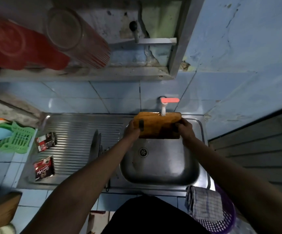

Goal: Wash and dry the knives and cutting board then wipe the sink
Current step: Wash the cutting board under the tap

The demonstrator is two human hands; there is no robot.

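A wet wooden cutting board [158, 124] is held over the steel sink basin [160, 168], its far edge right under the white tap [163, 110] with a red lever. My left hand [132, 130] grips the board's left end, and my right hand [185, 130] grips its right end. Two or more knives [95, 146] lie blade-up the picture on the ribbed draining board [72, 132], left of the basin; my left forearm hides their handles. A checked cloth [204, 203] hangs over a purple basket at the sink's near right corner.
Two dark sachet packets [45, 141] lie on the draining board's left side. A green rack [17, 139] with plastic utensils stands further left. Red cups [18, 46] and a clear tumbler sit on a shelf above. The purple basket [226, 215] stands right of me.
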